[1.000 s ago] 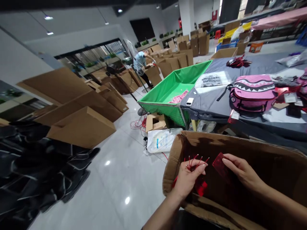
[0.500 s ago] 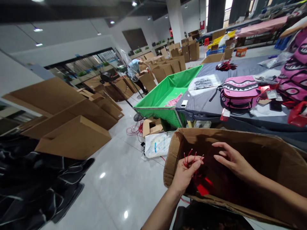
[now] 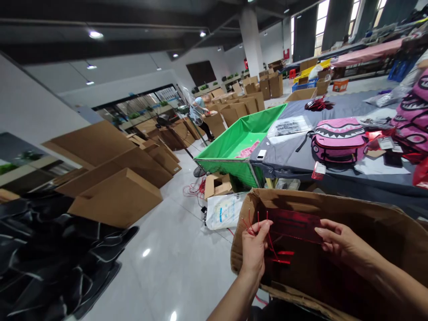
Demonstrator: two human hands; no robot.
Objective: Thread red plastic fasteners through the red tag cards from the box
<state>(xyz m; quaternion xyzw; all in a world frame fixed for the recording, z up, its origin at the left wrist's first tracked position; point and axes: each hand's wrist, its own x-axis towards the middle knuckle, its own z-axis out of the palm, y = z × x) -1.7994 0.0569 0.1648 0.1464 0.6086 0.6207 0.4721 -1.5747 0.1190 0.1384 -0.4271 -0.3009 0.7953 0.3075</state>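
Over a deep cardboard box, my left hand pinches a bunch of thin red cords whose pale tips stick up above the fingers. Red hang tags dangle beneath it inside the box. My right hand grips the right end of a dark red rectangular tag, stretched level between both hands. Its left end reaches the left fingertips; whether a cord joins it there I cannot tell. The bottom of the box is in shadow.
A pink shark-mouth backpack sits on the grey-covered table beyond the box, with more pink bags at right. A green bin adjoins the table. Cartons and black material lie left. A person bends over boxes behind.
My right hand, free half a second ago, now holds the dark red tag, which has come up into view between the hands. My left hand keeps the cords. The view has tilted slightly upward.
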